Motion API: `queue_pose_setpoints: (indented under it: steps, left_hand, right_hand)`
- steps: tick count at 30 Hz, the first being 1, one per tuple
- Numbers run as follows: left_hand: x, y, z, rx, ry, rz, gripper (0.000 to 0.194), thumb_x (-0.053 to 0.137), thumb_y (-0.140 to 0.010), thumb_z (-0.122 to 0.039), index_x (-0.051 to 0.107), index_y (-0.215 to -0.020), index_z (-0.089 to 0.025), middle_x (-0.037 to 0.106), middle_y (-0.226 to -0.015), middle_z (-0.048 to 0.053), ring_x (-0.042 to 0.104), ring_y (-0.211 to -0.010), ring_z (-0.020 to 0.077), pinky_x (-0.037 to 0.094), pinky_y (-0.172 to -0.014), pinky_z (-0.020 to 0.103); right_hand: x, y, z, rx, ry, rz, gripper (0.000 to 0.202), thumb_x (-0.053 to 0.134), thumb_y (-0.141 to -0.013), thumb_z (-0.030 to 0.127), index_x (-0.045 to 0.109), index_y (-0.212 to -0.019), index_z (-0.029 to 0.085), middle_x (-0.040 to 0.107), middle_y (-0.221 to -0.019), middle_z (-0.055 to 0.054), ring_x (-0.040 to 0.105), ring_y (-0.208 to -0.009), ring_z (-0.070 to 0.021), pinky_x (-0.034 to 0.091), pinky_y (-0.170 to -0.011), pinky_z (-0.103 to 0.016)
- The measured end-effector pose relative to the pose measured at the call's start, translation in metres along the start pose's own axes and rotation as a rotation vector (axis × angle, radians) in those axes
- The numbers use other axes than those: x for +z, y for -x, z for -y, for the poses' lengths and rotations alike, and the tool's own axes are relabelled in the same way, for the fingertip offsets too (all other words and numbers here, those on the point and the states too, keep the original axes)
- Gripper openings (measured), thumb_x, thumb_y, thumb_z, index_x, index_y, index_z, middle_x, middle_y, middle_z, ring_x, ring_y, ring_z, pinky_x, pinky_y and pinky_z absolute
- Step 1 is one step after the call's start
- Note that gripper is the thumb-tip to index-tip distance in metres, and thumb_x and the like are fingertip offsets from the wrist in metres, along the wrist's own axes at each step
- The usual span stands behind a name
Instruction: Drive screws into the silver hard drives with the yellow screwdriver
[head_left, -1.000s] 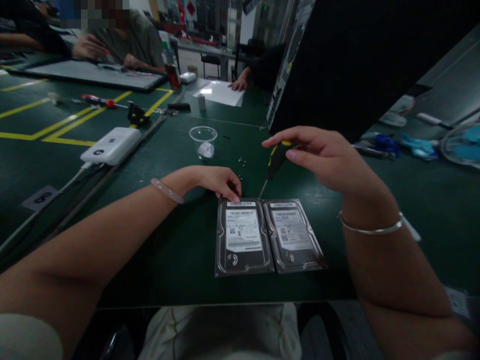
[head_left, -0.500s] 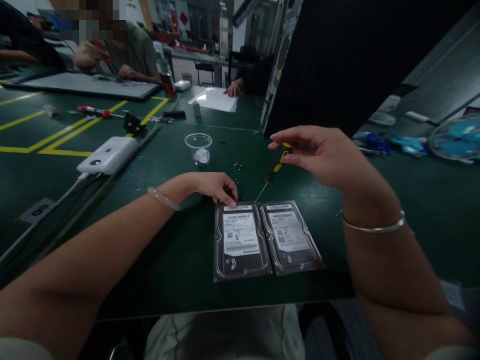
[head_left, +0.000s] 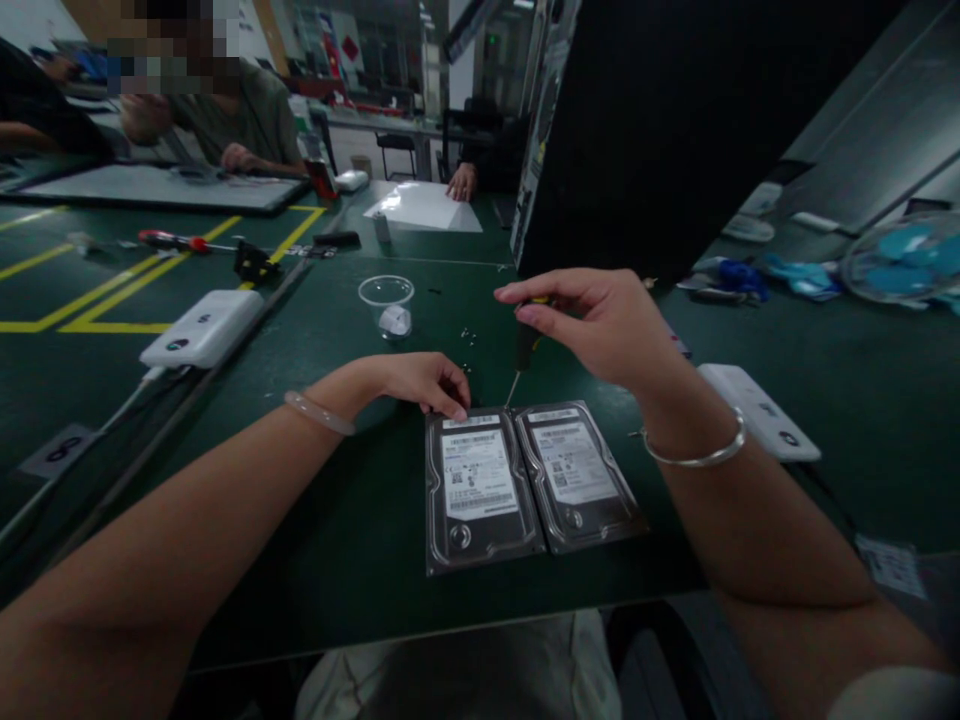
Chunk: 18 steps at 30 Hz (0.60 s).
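Observation:
Two hard drives lie side by side, labels up: the left hard drive (head_left: pixel 480 535) and the right hard drive (head_left: pixel 604 510). My left hand (head_left: pixel 424 383) grips the far left corner of the left drive, thumb on its top and the other fingers curled at the far edge. A black and yellow screwdriver (head_left: pixel 524 350) is pinched at its handle by my right hand (head_left: pixel 592 320). Its shaft points down to the far right corner of the left drive, close to the gap between both drives. The exact contact of the tip is too small to tell.
Several small screws (head_left: pixel 468 336) lie beyond the drives, near a clear plastic cup (head_left: pixel 386 295) holding something white. White power banks (head_left: pixel 202 328) sit left and right. A large black computer case (head_left: pixel 660 130) rises behind my right hand. Other people work across the table.
My right hand has moved left and slightly down, and the screwdriver now stands more upright. The left hand keeps its place on the drive. The view has shifted a little.

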<state>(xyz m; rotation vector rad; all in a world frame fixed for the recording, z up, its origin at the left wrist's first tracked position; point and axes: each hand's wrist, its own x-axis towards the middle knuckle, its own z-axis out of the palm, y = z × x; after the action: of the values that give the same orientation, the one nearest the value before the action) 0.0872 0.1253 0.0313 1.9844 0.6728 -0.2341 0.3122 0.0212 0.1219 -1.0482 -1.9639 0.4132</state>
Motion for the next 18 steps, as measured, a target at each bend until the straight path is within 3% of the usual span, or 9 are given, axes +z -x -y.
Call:
queue_pose_setpoints:
  steps: [4, 7, 11, 13, 15, 18]
  left_hand:
    - [0.001, 0.0, 0.0, -0.006, 0.021, -0.016, 0.047, 0.079, -0.068, -0.052, 0.07, -0.098, -0.017, 0.07, -0.088, 0.003, 0.061, -0.075, 0.0144, 0.044, -0.063, 0.024]
    - [0.001, 0.0, 0.001, -0.003, 0.016, -0.01, 0.046, 0.078, -0.069, -0.052, 0.071, -0.099, -0.018, 0.07, -0.088, 0.002, 0.061, -0.075, 0.0142, 0.044, -0.064, 0.024]
    - [-0.001, 0.0, 0.002, 0.006, -0.013, -0.009, 0.046, 0.078, -0.069, -0.053, 0.071, -0.099, -0.018, 0.071, -0.091, 0.003, 0.062, -0.077, 0.0149, 0.044, -0.066, 0.024]
    - [-0.001, 0.0, 0.002, 0.006, -0.026, -0.003, 0.047, 0.077, -0.069, -0.054, 0.071, -0.1, -0.018, 0.072, -0.092, 0.003, 0.063, -0.078, 0.0151, 0.044, -0.066, 0.024]
    - [-0.002, 0.0, 0.001, 0.003, -0.037, 0.002, 0.049, 0.077, -0.069, -0.055, 0.071, -0.101, -0.018, 0.072, -0.092, 0.003, 0.062, -0.078, 0.015, 0.044, -0.066, 0.024]
    - [-0.002, 0.0, 0.001, -0.001, -0.048, 0.0, 0.049, 0.077, -0.07, -0.055, 0.071, -0.102, -0.018, 0.072, -0.091, 0.003, 0.062, -0.076, 0.0144, 0.044, -0.066, 0.024]
  right_hand:
    - [-0.004, 0.0, -0.003, 0.024, -0.017, 0.13, 0.028, 0.053, -0.093, 0.015, 0.07, -0.115, 0.018, 0.073, -0.122, -0.004, 0.069, -0.103, -0.0145, 0.054, -0.09, -0.032]
    - [0.001, 0.0, -0.006, -0.009, 0.039, 0.089, 0.029, 0.045, -0.096, 0.015, 0.07, -0.111, 0.016, 0.073, -0.11, -0.004, 0.067, -0.096, -0.0128, 0.052, -0.088, -0.031]
    - [0.009, -0.001, -0.008, -0.118, 0.151, -0.049, 0.021, 0.062, -0.094, 0.031, 0.076, -0.101, 0.017, 0.069, -0.098, -0.004, 0.064, -0.093, -0.0151, 0.052, -0.087, -0.032]
    - [0.009, -0.002, -0.008, -0.13, 0.232, -0.107, 0.02, 0.071, -0.087, 0.029, 0.079, -0.102, 0.018, 0.067, -0.097, -0.006, 0.064, -0.092, -0.0164, 0.053, -0.086, -0.034]
    - [0.004, -0.002, -0.009, -0.102, 0.265, -0.112, 0.026, 0.076, -0.082, 0.027, 0.08, -0.106, 0.02, 0.067, -0.095, -0.005, 0.064, -0.089, -0.0172, 0.054, -0.083, -0.035]
    - [-0.005, -0.002, -0.009, -0.018, 0.111, -0.036, 0.04, 0.079, -0.077, 0.023, 0.076, -0.117, 0.023, 0.073, -0.1, -0.004, 0.068, -0.093, -0.0181, 0.057, -0.087, -0.037]
